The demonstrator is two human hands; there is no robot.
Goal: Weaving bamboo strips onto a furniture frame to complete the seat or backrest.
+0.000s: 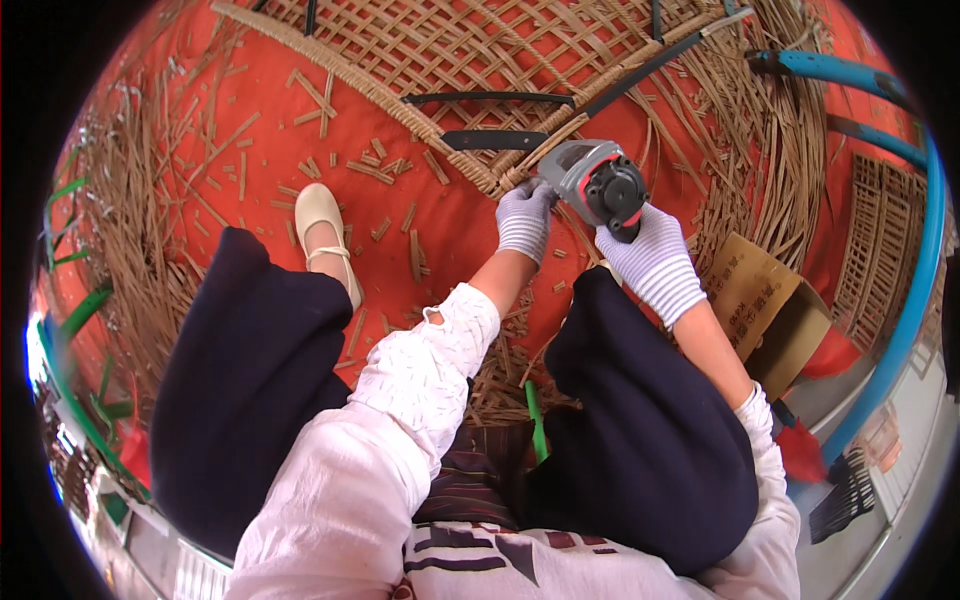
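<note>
A woven rattan panel (480,50) lies at the top of the view, its bound edges meeting in a corner that points toward me. At that corner, my left hand (526,214), in a striped white-and-purple glove, has its fingers closed on the edge. My right hand (655,255), gloved alike, grips a grey and black power tool (606,183) with red trim. The tool's front end rests at or just above the panel's right edge, beside my left fingers; its tip is hidden. Dark flat bars (494,140) cross the panel near the corner.
Red sheeting (270,130) covers the floor, strewn with cut rattan scraps (375,165). Long strips (770,130) pile up at the right. An open cardboard box (760,300) stands by my right forearm, near a blue metal tube frame (925,260). Green tubing (75,420) curves at the left.
</note>
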